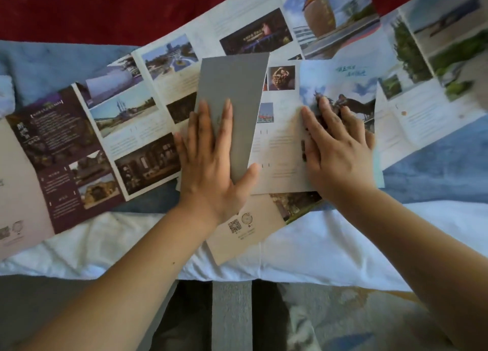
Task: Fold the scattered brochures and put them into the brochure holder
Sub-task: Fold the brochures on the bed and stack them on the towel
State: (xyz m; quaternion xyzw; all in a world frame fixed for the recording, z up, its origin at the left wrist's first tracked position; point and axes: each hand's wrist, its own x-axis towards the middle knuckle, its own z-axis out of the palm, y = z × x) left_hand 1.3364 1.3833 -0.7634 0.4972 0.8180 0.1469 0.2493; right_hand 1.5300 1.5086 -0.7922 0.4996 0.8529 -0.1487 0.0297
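A brochure lies in front of me with its grey panel (232, 86) folded over onto the photo-and-text pages (280, 144). My left hand (211, 163) presses flat on that grey panel, fingers spread. My right hand (335, 144) presses flat on the brochure's right panel, which shows a sky and horse picture (340, 86). A long unfolded brochure with a purple panel (60, 149) stretches to the left. Another unfolded brochure (324, 20) runs along the back to the right. No brochure holder is in view.
A beige panel with QR codes (245, 231) sticks out under my left wrist. The brochures lie on a blue cloth (435, 171) over a white sheet (343, 247), with red fabric (105, 7) behind. The bed's front edge is near me, floor below.
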